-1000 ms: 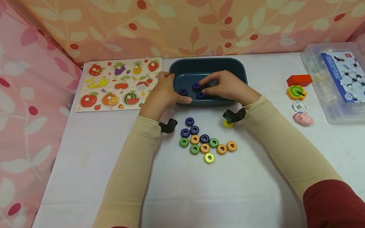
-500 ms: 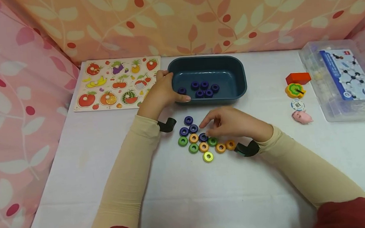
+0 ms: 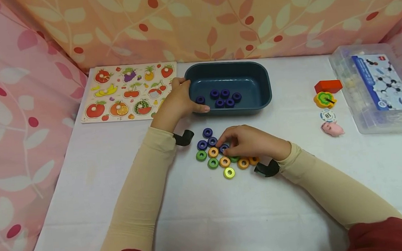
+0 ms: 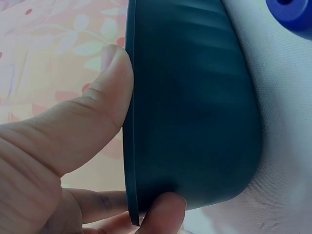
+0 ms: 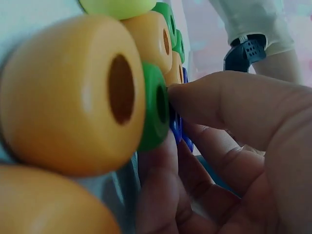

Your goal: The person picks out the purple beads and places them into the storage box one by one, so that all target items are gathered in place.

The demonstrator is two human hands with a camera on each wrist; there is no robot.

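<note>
My left hand (image 3: 177, 102) grips the left end of a dark teal plastic tub (image 3: 250, 80), thumb over the near rim and fingers at the outer wall. Inside the tub lie several purple rings (image 3: 224, 93). On the cloth in front, my right hand (image 3: 254, 142) pinches a purple ring (image 3: 224, 149) between thumb and fingers; the fingers partly cover it. Around it lie more purple rings (image 3: 202, 145), green rings (image 3: 201, 156), orange rings (image 3: 225, 162) and a yellow ring (image 3: 229, 173). In the right wrist view, a green ring (image 5: 155, 107) sits close beside the thumb.
A fruit puzzle board (image 3: 116, 96) lies left of the tub. To the right are a red block (image 3: 328, 86), a tree-shaped toy (image 3: 324, 100), a poker chip (image 3: 327, 115), a pink pig (image 3: 332, 129) and a clear plastic case (image 3: 366, 123). Patterned curtains hang behind and at the sides.
My right hand has let go of purple rings in the tub, come back toward the loose rings, and taken hold of another purple ring. The left hand stays on the tub.
</note>
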